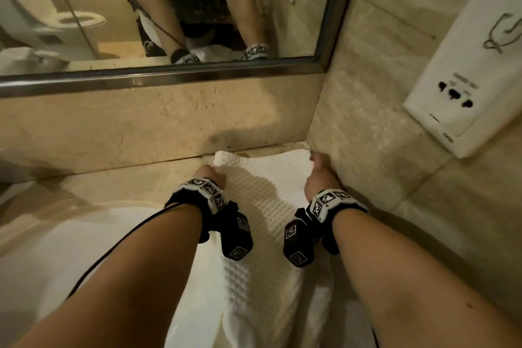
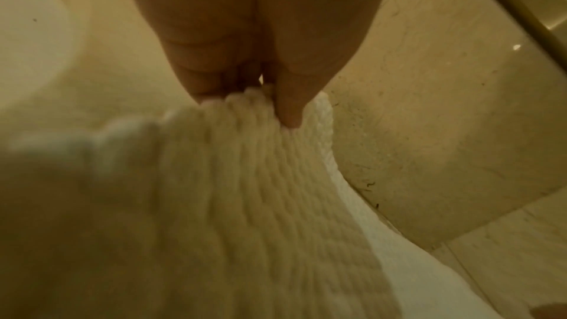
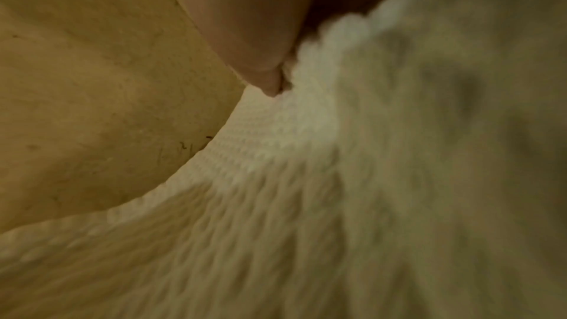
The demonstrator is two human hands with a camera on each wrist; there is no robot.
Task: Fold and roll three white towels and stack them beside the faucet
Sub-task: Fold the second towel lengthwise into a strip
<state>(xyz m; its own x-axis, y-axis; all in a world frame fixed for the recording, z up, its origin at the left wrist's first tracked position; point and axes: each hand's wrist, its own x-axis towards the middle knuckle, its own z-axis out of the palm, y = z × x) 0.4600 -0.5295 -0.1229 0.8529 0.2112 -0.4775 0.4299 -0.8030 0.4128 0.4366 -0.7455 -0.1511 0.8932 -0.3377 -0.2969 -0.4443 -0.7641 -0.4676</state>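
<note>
Fingers of both hands mostly hidden under cloth and behind the wrists in the head view; near end of the white towel (image 1: 262,234) cut off by the lower edge, where it hangs off the front edge of the tabletop (image 1: 118,178). Right wrist view heavily blurred, little beyond waffle weave and one fingertip legible; left wrist view blurred along its lower left. Small print on the white wall socket panel (image 1: 463,85) too fine to read; a looped line drawing above it, meaning unclear. Black-and-white square markers on both wrist bands, no readable text. Left hand (image 1: 210,175) at the towel's far left corner, thumb and fingers (image 2: 288,106) pinching the edge, cloth bunched between them. Right hand (image 1: 317,175) at the far right corner, hard against the side wall (image 1: 367,150), thumb raised, a fingertip (image 3: 270,81) pressed into the cloth edge; a closed grip on the towel there, rest of the fingers hidden. Towel laid lengthwise in the far right corner of the tabletop, far edge near the back wall below the mirror (image 1: 169,8), left side just beside the sink basin (image 1: 56,248).
</note>
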